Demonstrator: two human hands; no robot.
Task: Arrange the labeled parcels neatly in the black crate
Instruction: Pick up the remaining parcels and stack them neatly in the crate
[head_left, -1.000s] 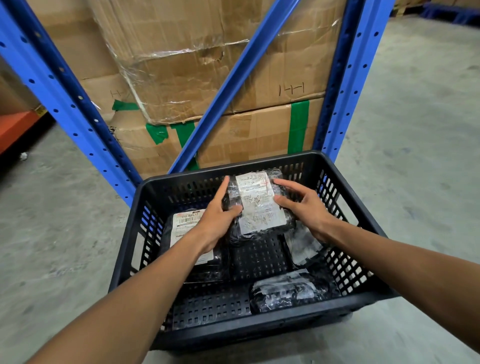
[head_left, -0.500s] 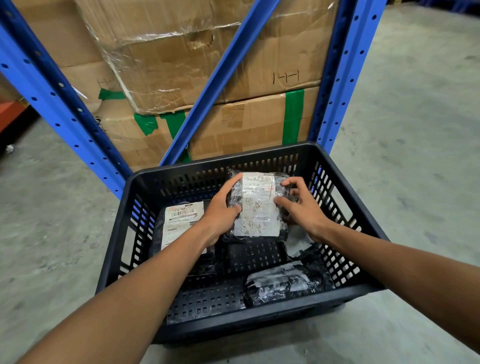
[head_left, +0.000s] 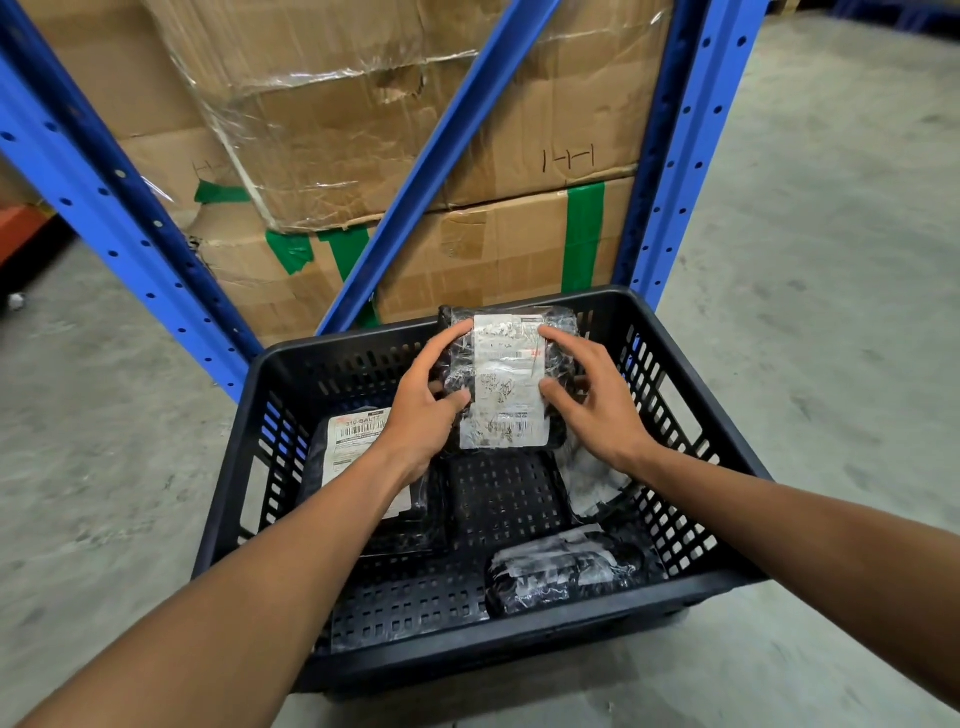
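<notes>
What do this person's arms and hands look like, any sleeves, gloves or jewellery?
Both forearms are bare, with no sleeves showing. The left hand and right hand wear no gloves. No watch, bracelet or ring can be seen, and no markings.

Warehouse: blue racking (head_left: 670, 171), stacked cartons (head_left: 363, 104).

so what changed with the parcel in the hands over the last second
Both hands, left hand and right hand, kept their grip on the labeled parcel and moved it toward the far wall of the black crate, tipping it more upright. The three other parcels in the crate stayed put.
</notes>
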